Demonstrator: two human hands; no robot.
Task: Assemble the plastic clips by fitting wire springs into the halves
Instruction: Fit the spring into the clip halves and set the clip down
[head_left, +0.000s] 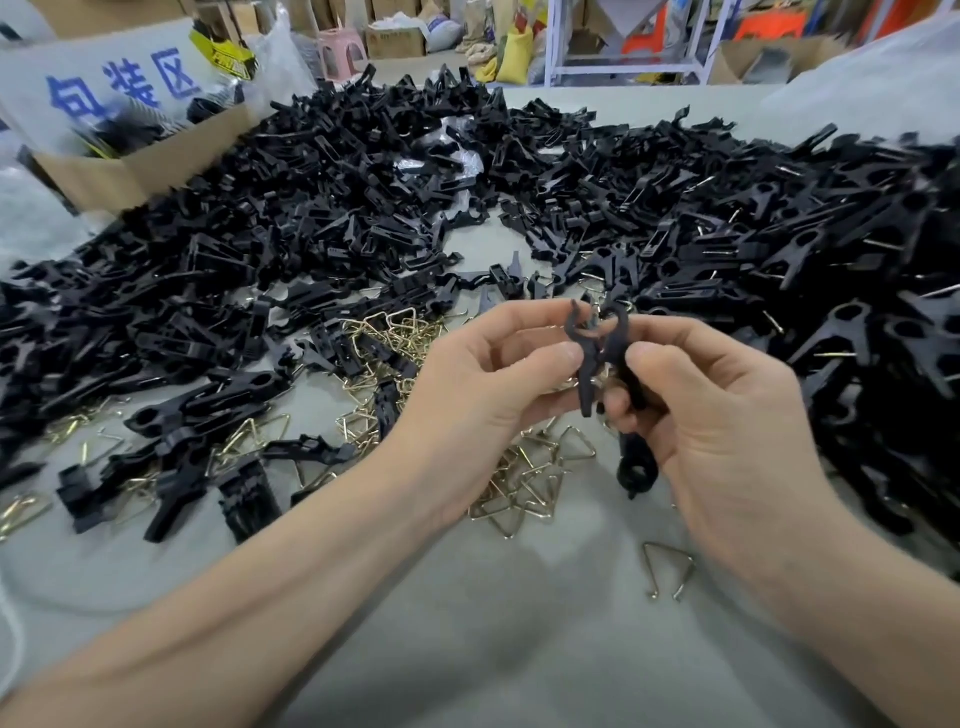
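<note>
My left hand (483, 384) pinches one black plastic clip half (584, 358) between thumb and fingers. My right hand (717, 415) grips a second black clip half (623, 353) right beside it, their forked tops close together above the table. A bit of wire shows between the two halves. Another black clip piece (636, 470) pokes out below my right palm. Under my hands lies a heap of brass-coloured triangular wire springs (524, 478). A single wire spring (667, 569) lies apart on the grey table near my right wrist.
A wide pile of black clip halves (337, 208) covers the grey table (493, 623) from left to right. A cardboard box (130, 161) stands at the back left behind a white sign with blue characters. Shelves, sacks and boxes stand in the background.
</note>
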